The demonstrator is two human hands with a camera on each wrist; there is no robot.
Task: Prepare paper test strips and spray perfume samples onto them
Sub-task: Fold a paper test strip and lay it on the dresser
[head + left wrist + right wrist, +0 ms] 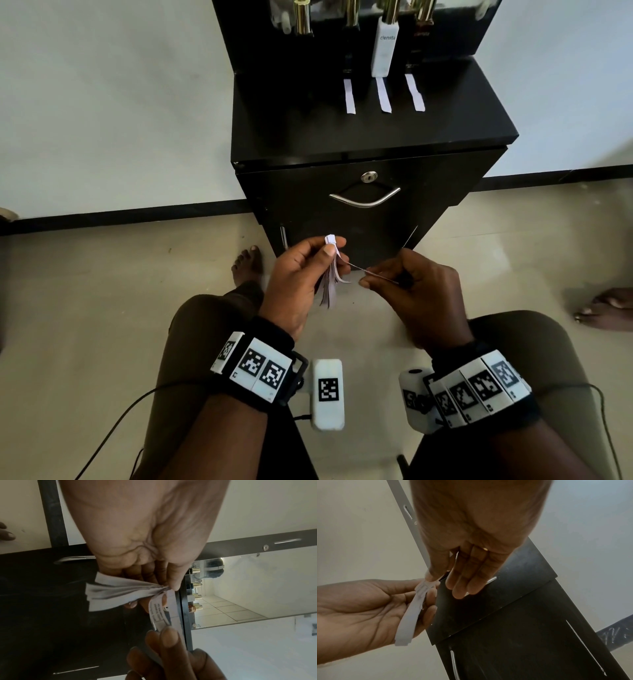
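My left hand [310,263] pinches a bundle of white paper strips [329,287] between thumb and fingers, in front of the black cabinet's drawer; the strips fan out in the left wrist view [116,592]. My right hand [394,277] pinches one single strip [363,271] by its end, pulled sideways out of the bundle; that strip [158,614] carries small print. Three white strips [382,94] lie side by side on the cabinet top [308,137]. Behind them stand perfume bottles, among them a white one [383,51] with a gold cap.
The black cabinet has a lock [369,177] and a metal drawer handle [364,200]. A mirror panel stands behind the bottles. My knees and a bare foot [247,265] are below; another person's foot [606,308] is at the right on the tiled floor.
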